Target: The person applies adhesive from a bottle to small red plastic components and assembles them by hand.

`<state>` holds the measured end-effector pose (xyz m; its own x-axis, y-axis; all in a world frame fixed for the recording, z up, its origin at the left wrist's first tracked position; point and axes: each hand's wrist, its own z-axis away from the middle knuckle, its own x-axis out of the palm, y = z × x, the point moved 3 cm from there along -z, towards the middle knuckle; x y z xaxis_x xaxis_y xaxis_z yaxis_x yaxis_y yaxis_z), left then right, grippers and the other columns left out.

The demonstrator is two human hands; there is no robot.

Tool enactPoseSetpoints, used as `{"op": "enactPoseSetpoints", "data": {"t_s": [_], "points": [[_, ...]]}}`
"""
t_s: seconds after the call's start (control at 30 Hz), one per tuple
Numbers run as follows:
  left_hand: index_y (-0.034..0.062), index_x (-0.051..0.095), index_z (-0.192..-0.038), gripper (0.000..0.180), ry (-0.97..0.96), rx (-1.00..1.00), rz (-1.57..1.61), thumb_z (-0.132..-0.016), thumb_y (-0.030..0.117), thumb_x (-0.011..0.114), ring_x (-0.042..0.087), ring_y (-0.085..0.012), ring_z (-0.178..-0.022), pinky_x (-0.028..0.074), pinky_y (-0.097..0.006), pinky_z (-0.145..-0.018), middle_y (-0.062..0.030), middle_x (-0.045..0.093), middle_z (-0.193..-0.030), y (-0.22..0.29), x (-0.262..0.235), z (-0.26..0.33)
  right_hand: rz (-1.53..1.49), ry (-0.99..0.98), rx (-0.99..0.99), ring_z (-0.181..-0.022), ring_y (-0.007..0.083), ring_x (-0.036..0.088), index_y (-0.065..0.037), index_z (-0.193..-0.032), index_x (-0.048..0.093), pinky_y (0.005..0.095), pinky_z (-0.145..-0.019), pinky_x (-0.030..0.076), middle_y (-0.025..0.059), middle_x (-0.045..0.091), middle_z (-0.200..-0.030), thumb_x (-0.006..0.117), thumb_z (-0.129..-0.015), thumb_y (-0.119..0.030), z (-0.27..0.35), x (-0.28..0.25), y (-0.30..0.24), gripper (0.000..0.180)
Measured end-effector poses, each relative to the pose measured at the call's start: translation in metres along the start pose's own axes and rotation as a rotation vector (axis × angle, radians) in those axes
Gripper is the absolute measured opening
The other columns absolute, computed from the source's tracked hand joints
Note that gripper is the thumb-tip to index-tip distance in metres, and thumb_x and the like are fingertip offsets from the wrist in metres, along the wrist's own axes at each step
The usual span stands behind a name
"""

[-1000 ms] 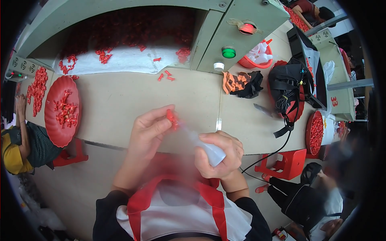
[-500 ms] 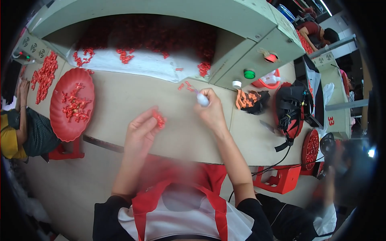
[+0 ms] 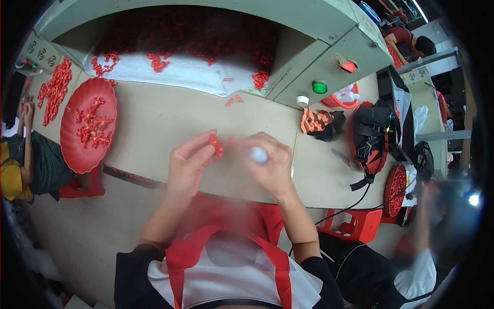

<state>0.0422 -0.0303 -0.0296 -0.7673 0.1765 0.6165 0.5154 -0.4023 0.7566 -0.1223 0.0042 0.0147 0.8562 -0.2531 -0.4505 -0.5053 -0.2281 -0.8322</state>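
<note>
Red plastic piece (image 3: 216, 146) sits pinched in your left hand (image 3: 189, 164) fingertips, above the table's (image 3: 154, 129) near edge. Your right hand (image 3: 267, 162) closes around a small white object (image 3: 258, 154), just beside it. Your pinch looks light, so the piece could slip and drop to the floor.

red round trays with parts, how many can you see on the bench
2: one red tray at the far left beside the left hand, one red tray on the right edge, seen edge-on. Others may be hidden under the black bag.
</note>
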Motion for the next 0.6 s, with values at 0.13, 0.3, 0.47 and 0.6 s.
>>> {"op": "enactPoseSetpoints", "data": {"t_s": [0.13,0.3,0.47,0.6], "points": [[-0.0051,0.056,-0.111,0.028,0.001,0.041,-0.122,-0.084,-0.002,0.055,0.060,-0.0175,-0.089,0.048,-0.030,-0.081,-0.0113,0.062,-0.097,-0.005,0.016,0.001,0.170,0.111,-0.137,-0.066,0.0200,0.061,-0.005,-0.084,0.062,0.0277,-0.052,0.048,0.0060,0.061,-0.078,0.069,-0.064,-0.005,0.016,-0.005,-0.019,0.021],[-0.0061,0.058,-0.106,0.024,-0.064,0.148,-0.243,-0.083,-0.006,0.054,0.059,-0.0171,-0.088,0.047,-0.029,-0.081,-0.0115,0.060,-0.099,-0.007,0.027,0.005,0.288,0.093,-0.186,-0.065,0.0191,0.059,-0.005,-0.082,0.061,0.0294,-0.051,0.047,0.0046,0.058,-0.078,0.070,-0.063,-0.006,0.023,-0.013,-0.022,0.022],[-0.0066,0.059,-0.104,0.023,-0.128,0.248,-0.351,-0.083,-0.008,0.053,0.058,-0.0177,-0.091,0.047,-0.028,-0.081,-0.0121,0.057,-0.101,-0.006,0.028,0.006,0.370,-0.005,-0.284,-0.065,0.0182,0.058,-0.005,-0.082,0.060,0.0292,-0.051,0.047,0.0047,0.056,-0.083,0.070,-0.062,-0.006,0.024,-0.022,-0.026,0.023],[-0.0059,0.061,-0.101,0.021,-0.182,0.314,-0.443,-0.082,-0.009,0.053,0.058,-0.0178,-0.090,0.048,-0.028,-0.079,-0.0117,0.056,-0.100,0.002,0.031,0.008,0.328,-0.016,-0.323,-0.066,0.0178,0.058,-0.004,-0.083,0.060,0.0285,-0.051,0.047,0.0047,0.056,-0.086,0.069,-0.061,-0.005,0.020,-0.026,-0.029,0.024]]}}
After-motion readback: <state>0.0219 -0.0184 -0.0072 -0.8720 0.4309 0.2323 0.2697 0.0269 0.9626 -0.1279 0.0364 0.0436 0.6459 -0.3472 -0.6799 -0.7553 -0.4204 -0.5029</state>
